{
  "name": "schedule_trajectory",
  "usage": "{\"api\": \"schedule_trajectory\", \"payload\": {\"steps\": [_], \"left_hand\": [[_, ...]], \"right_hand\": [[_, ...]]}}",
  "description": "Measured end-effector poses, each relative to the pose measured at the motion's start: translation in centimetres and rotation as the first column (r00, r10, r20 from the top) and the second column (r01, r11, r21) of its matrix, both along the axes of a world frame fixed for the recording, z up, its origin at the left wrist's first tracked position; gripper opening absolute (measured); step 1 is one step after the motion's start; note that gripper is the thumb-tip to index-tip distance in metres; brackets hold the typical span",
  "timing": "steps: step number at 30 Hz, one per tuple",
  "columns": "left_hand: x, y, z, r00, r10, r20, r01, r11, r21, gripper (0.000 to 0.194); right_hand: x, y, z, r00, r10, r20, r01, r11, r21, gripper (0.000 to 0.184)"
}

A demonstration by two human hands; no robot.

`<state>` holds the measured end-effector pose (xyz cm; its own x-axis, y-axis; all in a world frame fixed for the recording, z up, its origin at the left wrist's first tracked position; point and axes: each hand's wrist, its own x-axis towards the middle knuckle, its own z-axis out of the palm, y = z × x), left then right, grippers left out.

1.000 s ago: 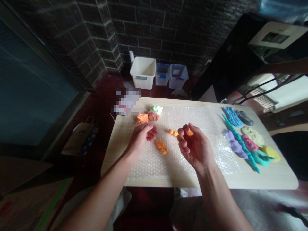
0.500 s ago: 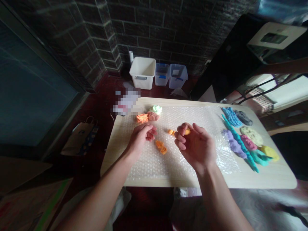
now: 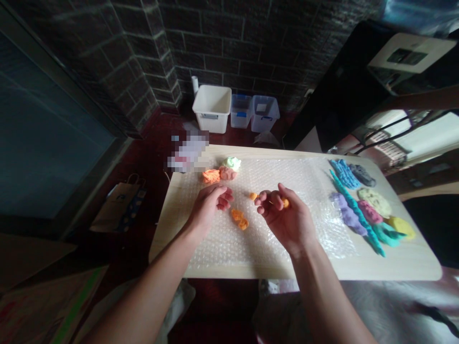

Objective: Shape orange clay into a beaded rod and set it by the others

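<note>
My right hand [image 3: 289,217] is palm up with curled fingers, closed on a small piece of orange modelling clay [image 3: 286,203] that shows between thumb and fingers. Another rounded bit of orange clay [image 3: 253,196] shows just beyond its fingertips; whether the two are joined is hidden by the fingers. My left hand [image 3: 211,203] hovers over the bubble wrap [image 3: 215,243], fingers loosely bent and nothing visible in them. Between the hands, a twisted orange clay lump [image 3: 240,219] lies on the wrap.
Bright orange [image 3: 211,176], brown [image 3: 227,172] and pale green clay [image 3: 232,163] sit at the table's back left. Along the right side lie several coloured lumps, including blue clay [image 3: 344,173] and a long teal roll [image 3: 358,215]. Bins [image 3: 212,109] stand beyond the table [image 3: 405,263].
My right hand's fingers have curled inward around the orange clay, whose right end has shifted slightly right and nearer. My left hand has hardly moved.
</note>
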<state>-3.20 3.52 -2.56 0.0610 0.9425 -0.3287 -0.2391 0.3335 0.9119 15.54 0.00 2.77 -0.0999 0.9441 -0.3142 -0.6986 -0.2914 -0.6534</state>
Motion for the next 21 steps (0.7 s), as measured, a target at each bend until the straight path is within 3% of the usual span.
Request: {"api": "schedule_trajectory", "payload": {"steps": [3,6,8,11,13,18,21], "left_hand": [[0.0,0.0,0.0,1.000,-0.001,0.009,0.001,1.000,-0.001,0.025],[0.0,0.0,0.0,1.000,-0.005,0.003,0.005,1.000,0.000,0.025],[0.0,0.0,0.0,1.000,-0.008,-0.003,0.008,1.000,-0.003,0.026],[0.0,0.0,0.0,1.000,-0.008,-0.009,0.007,1.000,-0.014,0.027],[0.0,0.0,0.0,1.000,-0.007,-0.011,0.007,1.000,-0.015,0.027],[0.0,0.0,0.1,1.000,-0.012,-0.020,0.011,1.000,-0.011,0.027],[0.0,0.0,0.2,1.000,-0.008,-0.023,0.008,1.000,-0.009,0.028]], "right_hand": [[-0.3,-0.1,0.3,0.998,0.067,-0.019,-0.068,0.997,-0.046,0.023],[-0.4,-0.3,0.3,0.998,0.065,-0.022,-0.066,0.997,-0.049,0.019],[-0.2,-0.3,0.1,0.996,0.066,-0.053,-0.070,0.994,-0.078,0.028],[0.2,-0.3,-0.3,0.993,0.070,-0.099,-0.082,0.989,-0.126,0.057],[0.3,-0.2,-0.3,0.995,0.050,-0.090,-0.060,0.992,-0.110,0.061],[-0.5,-0.1,0.3,0.999,0.015,-0.041,-0.016,0.999,-0.032,0.020],[-0.8,-0.3,0.3,0.997,0.061,0.036,-0.059,0.997,-0.044,0.016]]}}
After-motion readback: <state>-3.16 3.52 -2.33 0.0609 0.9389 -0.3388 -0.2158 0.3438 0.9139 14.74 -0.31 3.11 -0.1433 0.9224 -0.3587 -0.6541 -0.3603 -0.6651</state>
